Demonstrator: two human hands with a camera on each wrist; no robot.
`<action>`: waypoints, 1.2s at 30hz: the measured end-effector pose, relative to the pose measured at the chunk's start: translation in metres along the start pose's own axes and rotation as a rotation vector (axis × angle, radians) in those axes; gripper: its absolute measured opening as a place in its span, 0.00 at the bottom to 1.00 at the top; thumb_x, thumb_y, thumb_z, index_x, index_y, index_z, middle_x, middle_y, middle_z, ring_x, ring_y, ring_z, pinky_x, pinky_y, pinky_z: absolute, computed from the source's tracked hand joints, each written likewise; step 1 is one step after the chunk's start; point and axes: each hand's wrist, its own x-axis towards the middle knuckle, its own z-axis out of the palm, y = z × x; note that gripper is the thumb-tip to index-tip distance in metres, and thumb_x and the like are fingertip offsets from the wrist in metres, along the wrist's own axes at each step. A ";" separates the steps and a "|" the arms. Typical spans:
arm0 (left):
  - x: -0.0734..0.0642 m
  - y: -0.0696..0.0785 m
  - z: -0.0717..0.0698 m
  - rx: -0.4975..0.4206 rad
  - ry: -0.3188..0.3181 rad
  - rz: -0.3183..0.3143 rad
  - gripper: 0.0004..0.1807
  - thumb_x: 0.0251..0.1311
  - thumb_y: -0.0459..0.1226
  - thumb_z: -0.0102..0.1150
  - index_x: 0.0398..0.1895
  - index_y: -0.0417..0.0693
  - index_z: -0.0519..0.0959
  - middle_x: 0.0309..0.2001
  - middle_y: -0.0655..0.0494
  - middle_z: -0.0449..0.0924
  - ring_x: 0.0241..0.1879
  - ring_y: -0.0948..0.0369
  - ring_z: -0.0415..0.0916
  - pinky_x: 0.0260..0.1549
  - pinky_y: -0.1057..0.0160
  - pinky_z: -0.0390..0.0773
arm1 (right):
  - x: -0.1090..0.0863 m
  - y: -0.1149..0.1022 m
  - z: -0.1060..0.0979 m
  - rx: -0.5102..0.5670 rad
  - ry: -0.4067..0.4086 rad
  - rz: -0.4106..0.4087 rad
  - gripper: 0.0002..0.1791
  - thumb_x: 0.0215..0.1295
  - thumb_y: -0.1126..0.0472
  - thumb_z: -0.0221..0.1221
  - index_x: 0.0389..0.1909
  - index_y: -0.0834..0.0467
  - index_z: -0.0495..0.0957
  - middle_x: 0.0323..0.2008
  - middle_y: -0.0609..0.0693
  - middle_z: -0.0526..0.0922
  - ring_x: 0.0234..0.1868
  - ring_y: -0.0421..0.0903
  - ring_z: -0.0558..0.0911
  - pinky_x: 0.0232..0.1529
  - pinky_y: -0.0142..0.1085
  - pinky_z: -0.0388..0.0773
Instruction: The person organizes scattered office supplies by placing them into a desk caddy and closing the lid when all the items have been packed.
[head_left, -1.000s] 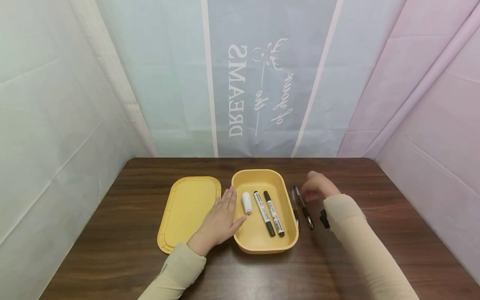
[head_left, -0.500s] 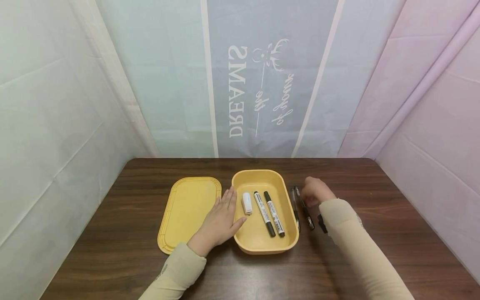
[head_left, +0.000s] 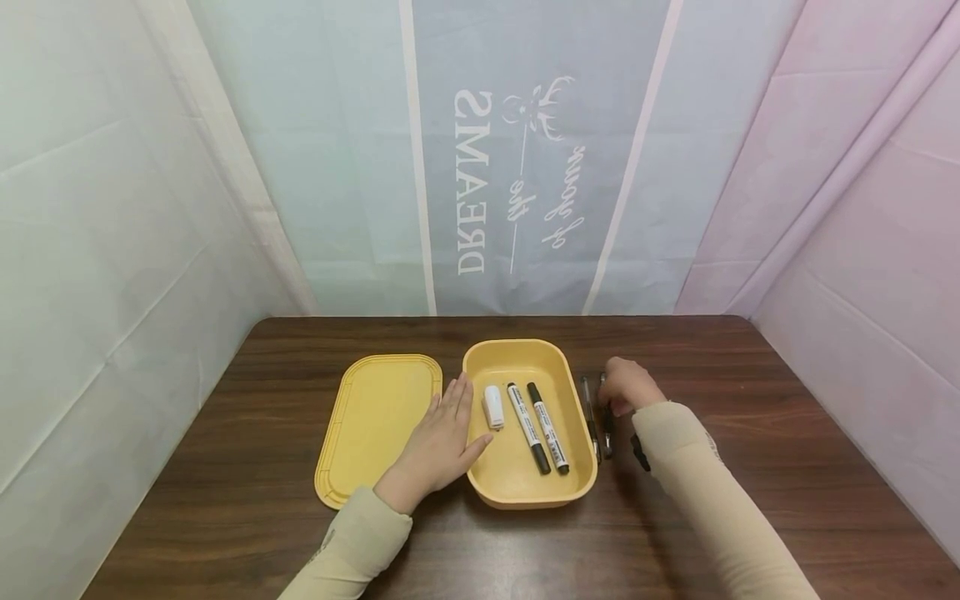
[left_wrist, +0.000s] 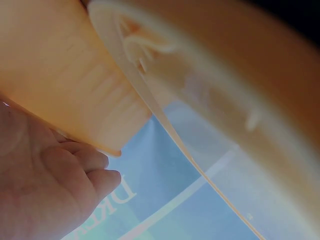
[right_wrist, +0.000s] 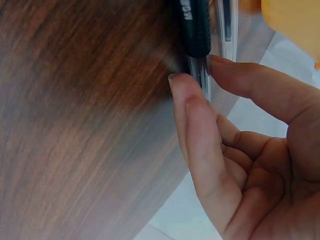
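Right hand (head_left: 632, 387) is pinching outer pen (head_left: 608, 435), probably light, stiff, best held mid-barrel, at box (head_left: 528, 498)'s 3 o'clock; left hand (head_left: 437, 435) lying straight-fingered at 9.

Your head view is bright and even, with soft glare low on the dark brown wood-grain table (head_left: 487, 550) and a blurry shadow beside your beige fabric right sleeve (head_left: 723, 500). Your left wrist view darkens to black at the upper right corner and leaves a large curved orange-brown edge (left_wrist: 260, 55) out of focus. Your right wrist view is hazy, the yellow rounded plastic tray (right_wrist: 292, 20) blurred.
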 end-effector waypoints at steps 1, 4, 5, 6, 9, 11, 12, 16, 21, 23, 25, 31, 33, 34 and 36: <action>-0.001 0.000 0.001 -0.001 0.006 0.003 0.42 0.69 0.53 0.41 0.71 0.28 0.46 0.73 0.37 0.41 0.71 0.46 0.43 0.66 0.47 0.50 | 0.000 0.000 0.001 0.001 0.008 0.002 0.03 0.49 0.73 0.59 0.26 0.69 0.75 0.19 0.59 0.78 0.15 0.47 0.78 0.21 0.36 0.79; -0.002 0.000 0.004 0.000 0.021 0.011 0.42 0.69 0.52 0.42 0.71 0.27 0.47 0.72 0.36 0.41 0.71 0.46 0.43 0.66 0.47 0.50 | -0.002 0.002 0.005 0.009 0.029 0.003 0.03 0.48 0.73 0.59 0.26 0.68 0.75 0.20 0.59 0.77 0.16 0.48 0.78 0.21 0.37 0.80; -0.003 0.000 0.006 0.000 0.024 0.012 0.42 0.69 0.52 0.42 0.70 0.27 0.47 0.72 0.36 0.41 0.71 0.45 0.43 0.66 0.47 0.50 | -0.002 0.002 0.006 0.011 0.036 0.006 0.04 0.48 0.73 0.59 0.26 0.68 0.75 0.20 0.59 0.77 0.16 0.48 0.78 0.21 0.37 0.79; -0.003 0.000 0.007 -0.001 0.024 0.011 0.42 0.69 0.52 0.42 0.71 0.28 0.46 0.72 0.36 0.41 0.71 0.46 0.42 0.66 0.47 0.49 | -0.002 0.002 0.007 0.011 0.041 0.009 0.03 0.48 0.73 0.59 0.26 0.69 0.75 0.20 0.59 0.77 0.16 0.48 0.78 0.21 0.37 0.79; -0.005 -0.001 0.007 0.004 0.024 0.018 0.42 0.70 0.53 0.41 0.71 0.27 0.46 0.73 0.36 0.41 0.71 0.45 0.43 0.67 0.47 0.49 | -0.005 0.000 0.010 0.010 0.053 0.014 0.03 0.48 0.73 0.58 0.26 0.69 0.76 0.19 0.59 0.77 0.16 0.48 0.78 0.20 0.36 0.79; -0.006 -0.002 0.008 0.012 0.026 0.022 0.42 0.70 0.53 0.41 0.71 0.27 0.46 0.73 0.36 0.41 0.71 0.45 0.43 0.67 0.47 0.49 | -0.006 0.000 0.013 0.006 0.060 0.011 0.04 0.48 0.72 0.59 0.26 0.70 0.76 0.19 0.58 0.78 0.16 0.47 0.79 0.20 0.36 0.79; -0.006 -0.003 0.008 0.016 0.029 0.025 0.42 0.70 0.53 0.41 0.70 0.27 0.46 0.73 0.36 0.41 0.71 0.45 0.43 0.67 0.47 0.49 | -0.007 -0.001 0.014 0.006 0.063 0.008 0.04 0.49 0.72 0.59 0.26 0.70 0.76 0.19 0.58 0.78 0.16 0.48 0.79 0.20 0.36 0.79; -0.008 -0.005 0.010 0.022 0.041 0.037 0.42 0.69 0.53 0.41 0.70 0.27 0.47 0.72 0.36 0.42 0.71 0.45 0.44 0.66 0.47 0.50 | -0.008 0.000 0.018 0.022 0.078 0.005 0.05 0.48 0.72 0.60 0.27 0.69 0.76 0.20 0.59 0.78 0.16 0.48 0.80 0.20 0.37 0.80; -0.010 -0.009 0.011 0.024 0.039 0.044 0.42 0.69 0.53 0.41 0.70 0.27 0.47 0.72 0.36 0.42 0.71 0.46 0.43 0.66 0.47 0.50 | -0.011 -0.001 0.022 0.024 0.084 0.008 0.05 0.48 0.71 0.61 0.27 0.69 0.76 0.21 0.59 0.78 0.17 0.48 0.81 0.21 0.37 0.80; -0.009 -0.010 0.011 0.024 0.037 0.046 0.42 0.69 0.54 0.40 0.70 0.27 0.47 0.72 0.36 0.41 0.71 0.46 0.43 0.66 0.47 0.50 | -0.010 -0.001 0.021 0.015 0.082 0.007 0.05 0.48 0.71 0.61 0.26 0.69 0.76 0.21 0.59 0.78 0.17 0.48 0.81 0.22 0.37 0.80; -0.008 -0.011 0.010 0.022 0.033 0.047 0.42 0.69 0.54 0.40 0.70 0.27 0.47 0.72 0.36 0.41 0.71 0.46 0.43 0.67 0.47 0.49 | -0.009 -0.001 0.021 0.009 0.078 0.004 0.05 0.48 0.71 0.61 0.25 0.69 0.75 0.21 0.59 0.78 0.17 0.48 0.81 0.22 0.37 0.80; -0.006 -0.015 0.007 0.016 0.030 0.055 0.42 0.69 0.53 0.40 0.70 0.27 0.47 0.72 0.36 0.41 0.71 0.45 0.43 0.66 0.47 0.50 | -0.004 0.002 0.018 0.043 0.050 0.013 0.06 0.47 0.72 0.61 0.27 0.70 0.75 0.22 0.59 0.77 0.17 0.48 0.80 0.22 0.37 0.80; -0.004 -0.017 0.006 0.018 0.031 0.058 0.42 0.69 0.53 0.40 0.70 0.27 0.47 0.72 0.36 0.41 0.71 0.45 0.43 0.66 0.47 0.50 | -0.002 0.003 0.018 0.072 0.039 0.020 0.08 0.47 0.73 0.61 0.29 0.71 0.74 0.22 0.60 0.77 0.18 0.49 0.80 0.22 0.38 0.81; -0.004 -0.017 0.006 0.017 0.030 0.059 0.42 0.69 0.53 0.40 0.70 0.27 0.47 0.72 0.36 0.41 0.71 0.45 0.43 0.66 0.47 0.51 | -0.001 0.003 0.017 0.085 0.032 0.022 0.09 0.47 0.73 0.61 0.30 0.71 0.73 0.23 0.60 0.77 0.18 0.49 0.80 0.22 0.38 0.81; -0.003 -0.018 0.005 0.016 0.025 0.061 0.42 0.69 0.54 0.40 0.70 0.27 0.47 0.72 0.36 0.41 0.71 0.45 0.43 0.66 0.47 0.51 | 0.001 0.005 0.016 0.106 0.020 0.026 0.09 0.47 0.73 0.60 0.30 0.72 0.73 0.23 0.60 0.77 0.19 0.49 0.80 0.23 0.38 0.81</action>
